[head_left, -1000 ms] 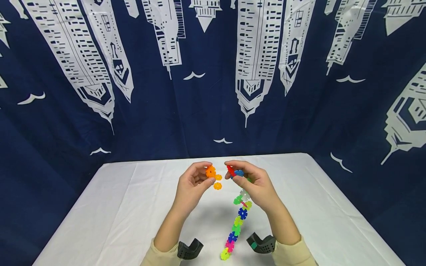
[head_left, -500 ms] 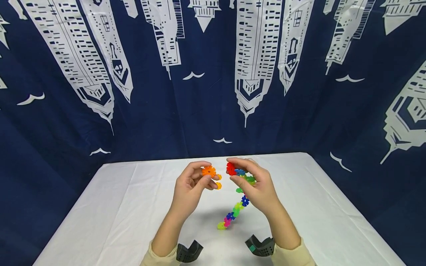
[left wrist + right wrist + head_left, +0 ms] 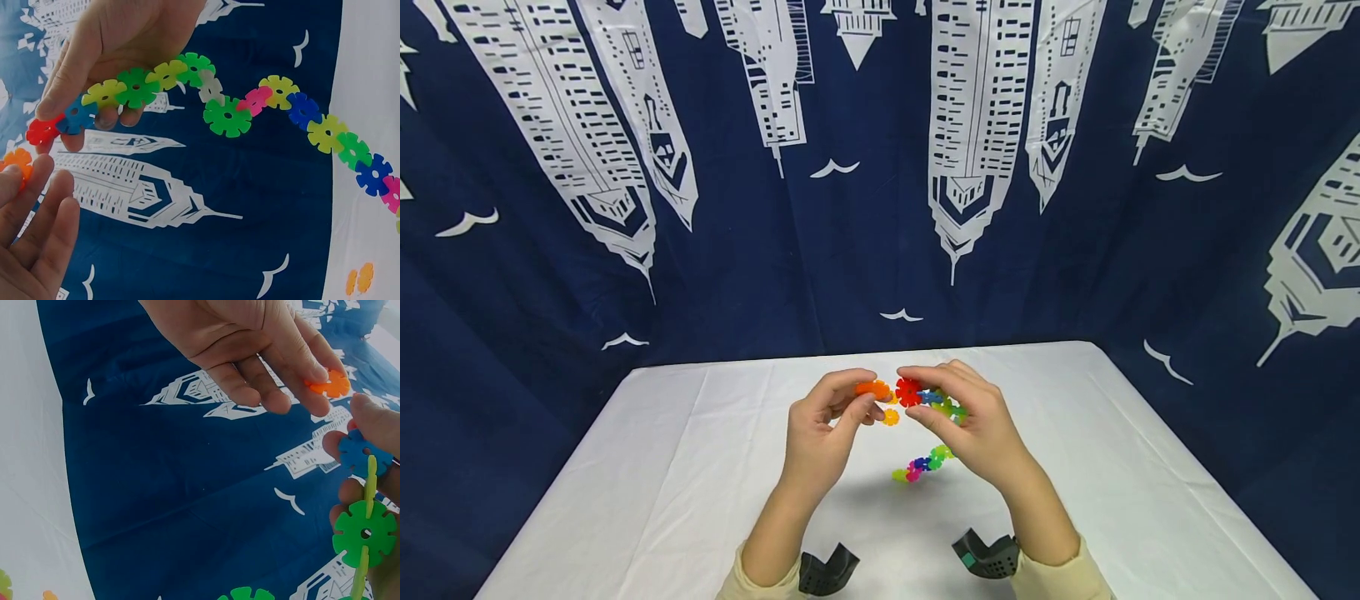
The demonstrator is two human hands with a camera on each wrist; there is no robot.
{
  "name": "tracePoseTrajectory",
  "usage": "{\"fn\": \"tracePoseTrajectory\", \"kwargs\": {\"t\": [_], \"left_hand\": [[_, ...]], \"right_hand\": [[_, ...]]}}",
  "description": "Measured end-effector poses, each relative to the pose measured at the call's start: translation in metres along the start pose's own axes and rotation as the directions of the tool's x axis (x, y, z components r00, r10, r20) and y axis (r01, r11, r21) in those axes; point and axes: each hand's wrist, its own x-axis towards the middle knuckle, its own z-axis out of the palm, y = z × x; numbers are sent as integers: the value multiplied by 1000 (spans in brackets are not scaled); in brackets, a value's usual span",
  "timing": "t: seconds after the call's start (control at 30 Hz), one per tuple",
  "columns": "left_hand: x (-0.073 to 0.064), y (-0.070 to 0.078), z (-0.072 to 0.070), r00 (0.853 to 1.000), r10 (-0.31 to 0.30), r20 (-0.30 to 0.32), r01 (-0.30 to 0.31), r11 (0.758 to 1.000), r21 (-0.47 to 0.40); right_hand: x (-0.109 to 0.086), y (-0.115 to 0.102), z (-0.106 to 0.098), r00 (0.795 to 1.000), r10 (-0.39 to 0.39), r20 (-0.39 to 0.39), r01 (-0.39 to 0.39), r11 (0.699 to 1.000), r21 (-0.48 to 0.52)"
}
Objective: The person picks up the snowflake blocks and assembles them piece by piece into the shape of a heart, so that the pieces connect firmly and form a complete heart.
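Note:
My left hand (image 3: 820, 442) pinches an orange snowflake disc (image 3: 869, 388) between thumb and index finger, its other fingers loosely bent. Opposite it, my right hand (image 3: 985, 429) pinches a red snowflake disc (image 3: 45, 129) at the end of a long chain of interlocked discs (image 3: 138, 87). A blue disc (image 3: 366, 453) joins the red one, followed by yellow, green, white and pink ones. From the right hand the chain hangs down in a zigzag over the table. A small gap separates the orange disc from the red one in the left wrist view.
Loose orange discs (image 3: 365, 277) lie on the white-covered table (image 3: 700, 483), beyond the hands. A dark blue curtain with white building prints (image 3: 850, 250) hangs behind the table's far edge. Black wrist mounts (image 3: 827, 570) sit at both cuffs.
The chain's lower end has swung up and away from the near edge. The right hand has turned the red disc face-on and come nearer the left, while the orange disc has tilted edge-on.

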Motion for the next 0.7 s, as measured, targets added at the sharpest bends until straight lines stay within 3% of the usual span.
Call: {"fn": "tracePoseTrajectory", "kwargs": {"t": [0.2,0.47,0.7], "left_hand": [[1,-1,0,995,92,-33,-88,990,106],[1,-2,0,979,203,7,-202,966,163],[1,-1,2,983,185,-5,-183,977,109]], "right_hand": [[0,-2,0,999,4,41,-4,1000,6],[0,-5,0,995,34,93,-35,999,5],[0,-5,-1,995,28,100,-30,999,17]]}}
